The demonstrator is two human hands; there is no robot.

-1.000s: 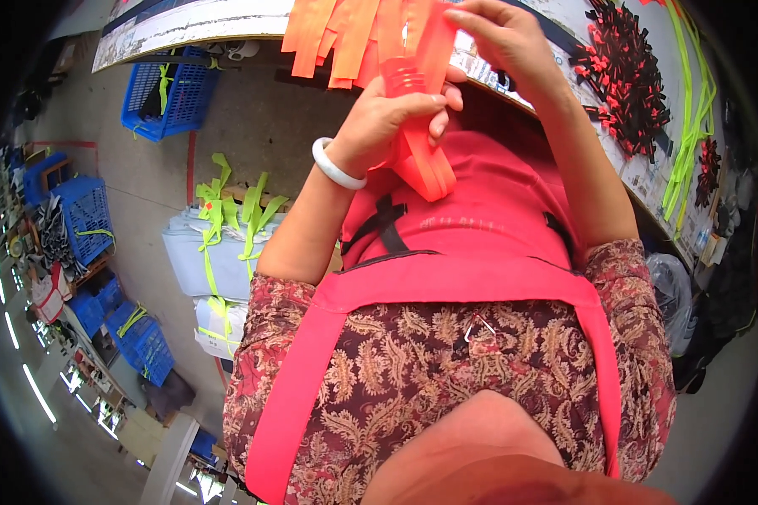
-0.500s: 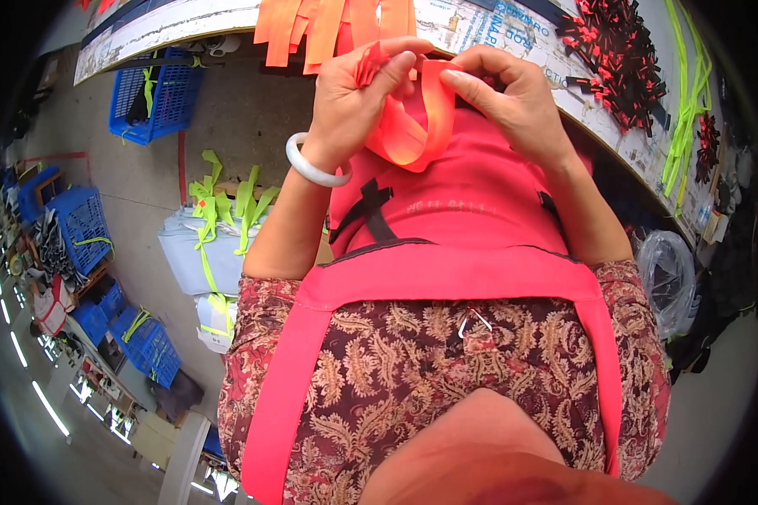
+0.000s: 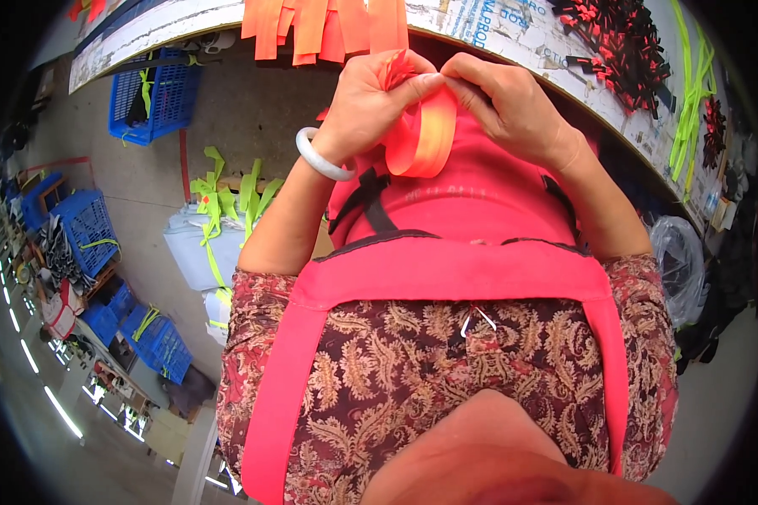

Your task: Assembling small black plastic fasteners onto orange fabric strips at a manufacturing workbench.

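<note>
While pinched by both hands, glossy orange ribbon looped, smooth, flat.

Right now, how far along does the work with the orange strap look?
Done: the orange strap is already bent into a loop. In hand: the left hand and right hand pinch its top together over the red apron, a small red piece at the fingertips. Left: more orange strips hang off the table edge, and red-black pieces lie on top, apparently unused.
</note>
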